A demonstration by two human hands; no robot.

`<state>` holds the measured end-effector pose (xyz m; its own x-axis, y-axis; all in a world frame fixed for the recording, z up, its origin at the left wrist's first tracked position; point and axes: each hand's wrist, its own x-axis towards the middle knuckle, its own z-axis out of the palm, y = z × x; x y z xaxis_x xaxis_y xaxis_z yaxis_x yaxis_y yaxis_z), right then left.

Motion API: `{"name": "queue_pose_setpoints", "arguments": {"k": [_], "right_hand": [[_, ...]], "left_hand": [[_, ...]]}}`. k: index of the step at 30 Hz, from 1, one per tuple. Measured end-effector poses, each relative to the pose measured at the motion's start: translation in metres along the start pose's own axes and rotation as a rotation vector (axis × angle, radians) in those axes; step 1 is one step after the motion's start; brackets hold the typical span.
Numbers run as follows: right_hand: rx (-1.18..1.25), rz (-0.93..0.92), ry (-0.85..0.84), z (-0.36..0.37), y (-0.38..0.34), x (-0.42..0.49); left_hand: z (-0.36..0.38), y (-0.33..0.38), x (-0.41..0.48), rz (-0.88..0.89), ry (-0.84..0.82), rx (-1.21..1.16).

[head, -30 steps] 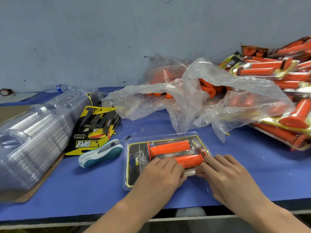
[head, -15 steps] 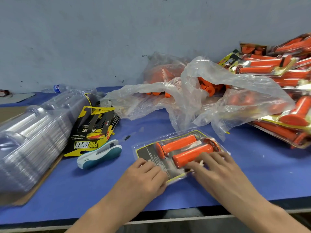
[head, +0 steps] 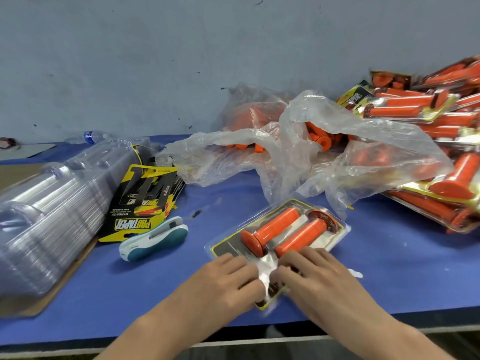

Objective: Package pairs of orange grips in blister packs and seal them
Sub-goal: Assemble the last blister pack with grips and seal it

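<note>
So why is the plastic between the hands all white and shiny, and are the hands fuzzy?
Head view: light glares off the blister pack between the left hand and right hand, whiting it out; both hands look slightly motion-blurred; the stack of clear shells at the left gleams too.
</note>
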<state>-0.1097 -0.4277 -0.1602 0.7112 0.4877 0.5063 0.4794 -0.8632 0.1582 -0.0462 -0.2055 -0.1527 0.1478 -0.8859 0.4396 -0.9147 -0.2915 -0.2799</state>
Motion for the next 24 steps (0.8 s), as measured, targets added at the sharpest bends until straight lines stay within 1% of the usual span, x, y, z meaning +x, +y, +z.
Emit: {"name": "queue_pose_setpoints", "arguments": {"k": [3,6,8,11,15,17,19,22,24], "right_hand": [[0.073,0.002,0.018,0.001,-0.007,0.0],[0.141,0.061,0.004,-0.007,0.002,-0.005],[0.162,0.045,-0.026,-0.013,0.01,-0.008],[0.058,-0.015,-0.041,-0.014,0.009,-0.006],[0.012,0.017,0.033,0.006,-0.014,-0.008],[-0.029,0.013,0.024,0.01,-0.013,-0.012],[-0.056,-0.046,-0.009,0.006,0.0,-0.016],[0.07,-0.108,-0.036,-0.009,0.024,-0.015],[0.06,-0.088,-0.053,-0.014,0.034,-0.02]], "left_hand": [[0.0,-0.004,-0.004,-0.008,0.008,-0.042],[-0.005,-0.025,-0.014,-0.101,-0.016,0.026],[-0.007,-0.03,-0.015,-0.13,-0.049,0.057],[-0.006,-0.02,-0.01,-0.116,-0.04,0.093],[-0.004,0.002,-0.003,-0.105,-0.022,0.137],[-0.003,0.009,-0.002,-0.112,-0.011,0.108],[-0.004,0.004,-0.004,-0.097,0.012,0.05],[-0.008,-0.015,-0.005,-0.062,0.008,-0.028],[-0.008,-0.018,-0.001,-0.067,0.014,-0.058]]}}
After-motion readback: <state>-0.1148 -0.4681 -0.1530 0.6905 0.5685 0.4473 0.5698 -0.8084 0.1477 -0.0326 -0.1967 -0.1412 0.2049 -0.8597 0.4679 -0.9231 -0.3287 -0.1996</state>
